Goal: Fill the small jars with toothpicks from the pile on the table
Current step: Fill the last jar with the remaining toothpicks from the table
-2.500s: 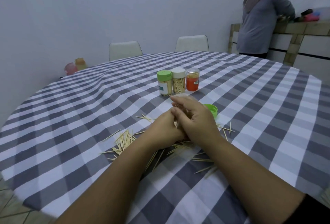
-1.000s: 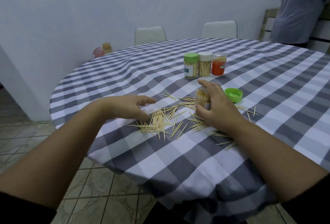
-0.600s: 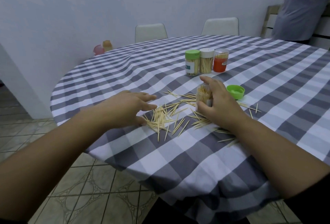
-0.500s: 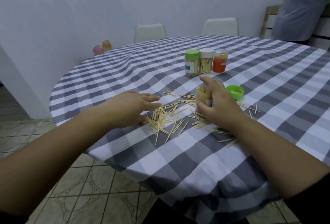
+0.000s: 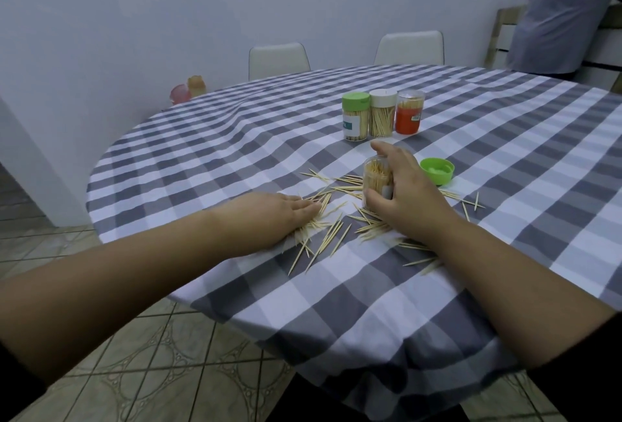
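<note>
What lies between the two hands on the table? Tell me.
In the head view, loose toothpicks scattered on the checked tablecloth fill the stretch between the left hand and the right hand, which grips the open jar.

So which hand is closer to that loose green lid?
Right. The right hand, gripping the open jar, sits just beside the green lid; the left hand lies farther off on the toothpicks.

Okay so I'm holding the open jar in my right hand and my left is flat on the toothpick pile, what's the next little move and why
Probably curl the left hand to pinch a small bunch from the toothpicks under its fingers, then lift them toward the open jar. The right hand already has a grip on that jar, upright and lidless, its green lid lying beside it, and loose picks remain on the table.
</note>
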A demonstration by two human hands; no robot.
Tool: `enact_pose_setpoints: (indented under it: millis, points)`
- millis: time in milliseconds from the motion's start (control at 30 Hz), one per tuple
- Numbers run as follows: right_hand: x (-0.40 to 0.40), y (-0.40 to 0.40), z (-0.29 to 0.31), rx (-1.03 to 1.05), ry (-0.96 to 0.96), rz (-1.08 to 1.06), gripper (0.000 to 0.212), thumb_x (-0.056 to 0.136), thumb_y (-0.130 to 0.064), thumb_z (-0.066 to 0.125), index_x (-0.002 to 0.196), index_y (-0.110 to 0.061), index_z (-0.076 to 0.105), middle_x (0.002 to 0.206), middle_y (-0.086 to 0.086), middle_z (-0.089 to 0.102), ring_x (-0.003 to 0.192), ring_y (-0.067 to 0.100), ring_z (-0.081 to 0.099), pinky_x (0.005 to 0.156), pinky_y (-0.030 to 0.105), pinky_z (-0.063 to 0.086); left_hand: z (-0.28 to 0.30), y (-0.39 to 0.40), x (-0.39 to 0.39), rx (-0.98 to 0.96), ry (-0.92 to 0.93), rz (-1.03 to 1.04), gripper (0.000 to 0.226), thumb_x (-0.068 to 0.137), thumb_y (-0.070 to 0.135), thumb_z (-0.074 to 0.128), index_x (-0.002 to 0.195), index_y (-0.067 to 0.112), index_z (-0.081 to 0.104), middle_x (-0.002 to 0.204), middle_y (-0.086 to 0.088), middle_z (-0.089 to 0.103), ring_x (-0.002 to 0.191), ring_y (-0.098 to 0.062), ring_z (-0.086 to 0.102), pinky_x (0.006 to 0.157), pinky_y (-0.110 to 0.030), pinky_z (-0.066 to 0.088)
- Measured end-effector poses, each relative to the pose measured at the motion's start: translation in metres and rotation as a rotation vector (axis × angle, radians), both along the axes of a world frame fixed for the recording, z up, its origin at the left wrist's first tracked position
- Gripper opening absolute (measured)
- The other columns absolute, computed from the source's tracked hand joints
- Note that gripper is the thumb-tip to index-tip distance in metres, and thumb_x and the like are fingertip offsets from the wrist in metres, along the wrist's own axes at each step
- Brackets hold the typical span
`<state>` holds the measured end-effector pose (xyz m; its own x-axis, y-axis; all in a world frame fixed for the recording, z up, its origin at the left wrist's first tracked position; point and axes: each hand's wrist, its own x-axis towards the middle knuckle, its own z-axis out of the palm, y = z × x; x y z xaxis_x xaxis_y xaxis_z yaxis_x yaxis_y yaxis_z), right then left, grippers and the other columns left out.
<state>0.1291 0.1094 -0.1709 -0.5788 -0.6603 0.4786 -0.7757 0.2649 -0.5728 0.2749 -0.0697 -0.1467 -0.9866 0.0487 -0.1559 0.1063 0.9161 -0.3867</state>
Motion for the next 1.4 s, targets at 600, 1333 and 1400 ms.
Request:
enact_pose_setpoints:
  millis: [600,1333,1400]
  points:
    - [-0.004,0.002,0.002,-0.062,-0.087,-0.073,0.071,0.087,-0.022,0.064,0.145,-0.029,0.024,0.141,0.001,0.033,0.114,0.007,0.038,0.090,0.022,0.034,-0.005,-0.002,-0.044,0.591,0.509,0.237,0.027,0.098,0.010,0.044,0.117,0.016,0.062,0.104,-0.004,0.067,0.086,-0.020,0.058,0.068,-0.030,0.044]
    - [-0.005,0.002,0.004,-0.022,-0.143,-0.061,0.072,0.088,-0.027,0.061,0.146,-0.030,0.020,0.143,-0.003,0.033,0.116,0.007,0.039,0.091,0.020,0.033,0.011,0.021,-0.114,1.928,0.660,0.378,0.017,0.100,0.006,0.040,0.099,0.014,0.055,0.083,-0.002,0.066,0.094,-0.021,0.063,0.107,-0.044,0.040]
    - [-0.005,0.002,0.005,-0.017,-0.149,-0.059,0.072,0.089,-0.027,0.061,0.146,-0.030,0.019,0.144,-0.003,0.032,0.115,0.006,0.039,0.090,0.019,0.031,0.015,0.023,-0.115,1.916,0.667,0.341,0.018,0.100,0.005,0.040,0.097,0.011,0.057,0.079,-0.001,0.068,0.100,-0.023,0.063,0.105,-0.041,0.041]
